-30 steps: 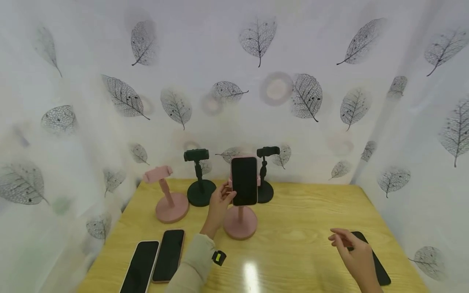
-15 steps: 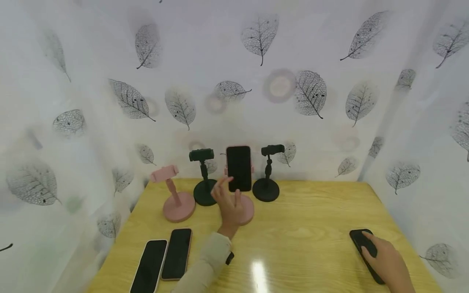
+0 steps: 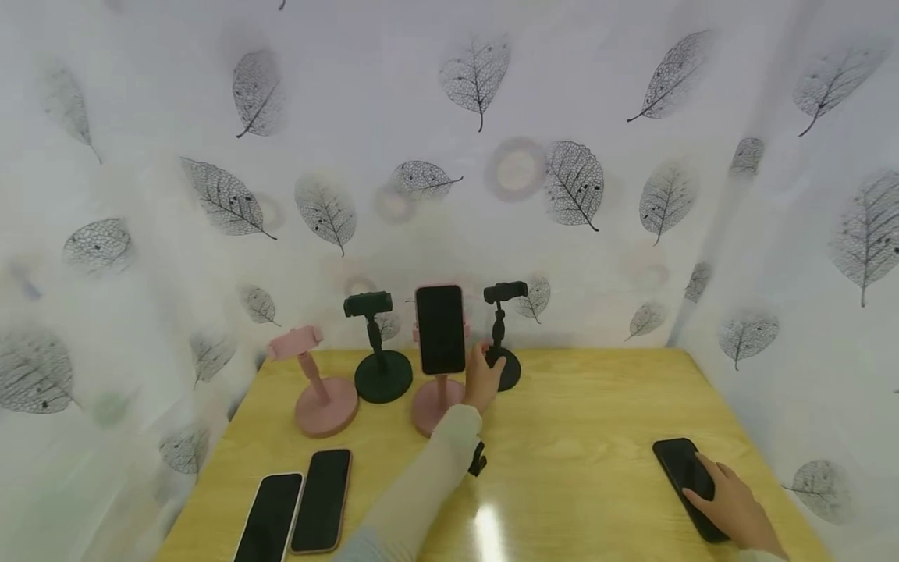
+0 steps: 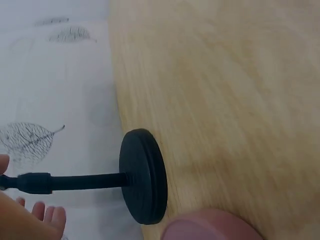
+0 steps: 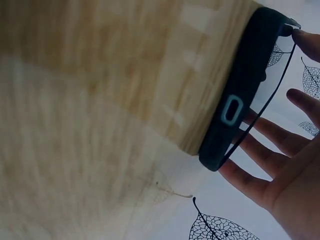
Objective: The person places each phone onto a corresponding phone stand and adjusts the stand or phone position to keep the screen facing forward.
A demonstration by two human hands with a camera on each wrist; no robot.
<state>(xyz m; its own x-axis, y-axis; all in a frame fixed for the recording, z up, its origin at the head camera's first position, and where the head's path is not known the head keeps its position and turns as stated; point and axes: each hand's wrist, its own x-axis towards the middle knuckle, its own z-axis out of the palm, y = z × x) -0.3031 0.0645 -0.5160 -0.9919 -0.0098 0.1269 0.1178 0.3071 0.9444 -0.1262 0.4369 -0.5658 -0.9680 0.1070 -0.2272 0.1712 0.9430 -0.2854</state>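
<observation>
My left hand is at the stem of a black phone stand, beside the pink stand. In the left wrist view, the thumb and fingertips lie on either side of the black stem, fingers loosely spread. At the table's right, my right hand grips a black-cased smartphone across its width as it lies screen up. The right wrist view has the thumb at one edge of this phone and fingers at the other. A smartphone stands upright in the pink stand.
On the left stand another pink phone stand and a dark green one, their clamps holding nothing. Two smartphones, one white-edged and one pink-edged, lie side by side at front left. A leaf-print curtain surrounds the wooden table.
My left hand has left the phone in the pink stand and moved right to the black stand. My right hand has come down onto the black smartphone. The pink stand now sits further back.
</observation>
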